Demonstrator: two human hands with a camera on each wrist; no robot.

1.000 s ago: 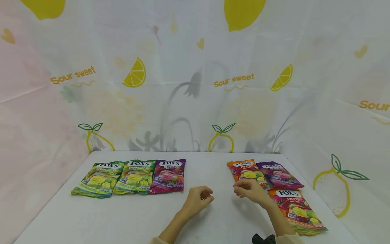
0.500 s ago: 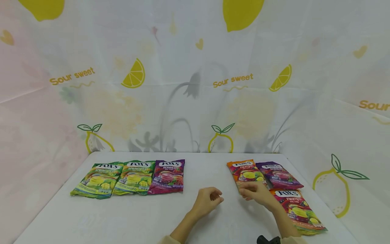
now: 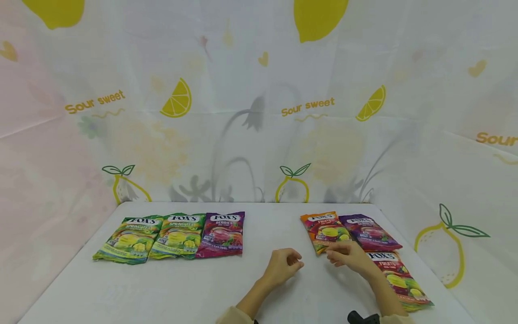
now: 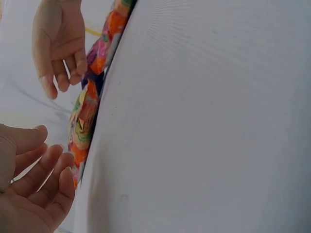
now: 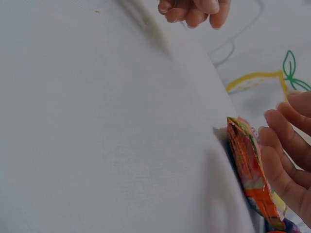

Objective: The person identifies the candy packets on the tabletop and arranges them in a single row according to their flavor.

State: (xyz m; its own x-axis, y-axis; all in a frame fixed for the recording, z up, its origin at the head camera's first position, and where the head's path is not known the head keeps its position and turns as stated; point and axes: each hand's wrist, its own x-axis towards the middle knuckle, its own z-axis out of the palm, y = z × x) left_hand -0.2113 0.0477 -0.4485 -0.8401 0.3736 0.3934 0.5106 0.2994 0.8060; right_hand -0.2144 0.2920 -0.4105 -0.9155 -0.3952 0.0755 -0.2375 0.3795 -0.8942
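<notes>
Both hands hover over the white table with fingers loosely bent and nothing held. The left hand [image 3: 283, 267] is over the middle, apart from every bag; in the left wrist view the left hand [image 4: 36, 182] has its fingers spread in a soft curve. The right hand [image 3: 350, 257] is near the lower edge of an orange fruit candy bag [image 3: 323, 228] and covers part of a red-orange fruit candy bag [image 3: 400, 281] nearer the front. A purple berries candy bag [image 3: 370, 231] lies behind. In the right wrist view the right hand [image 5: 289, 155] appears close to an orange bag [image 5: 250, 165].
On the left of the table [image 3: 162, 292] lie two green spring tea candy bags, the outer bag [image 3: 130, 239] and the inner bag [image 3: 178, 236], beside a purple berries bag [image 3: 221, 235]. A lemon-print cloth [image 3: 243, 135] hangs behind and at both sides.
Both hands have drifted to the right, the left hand farther, so the gap between them is smaller. The candy bags stay where they were on the table.
</notes>
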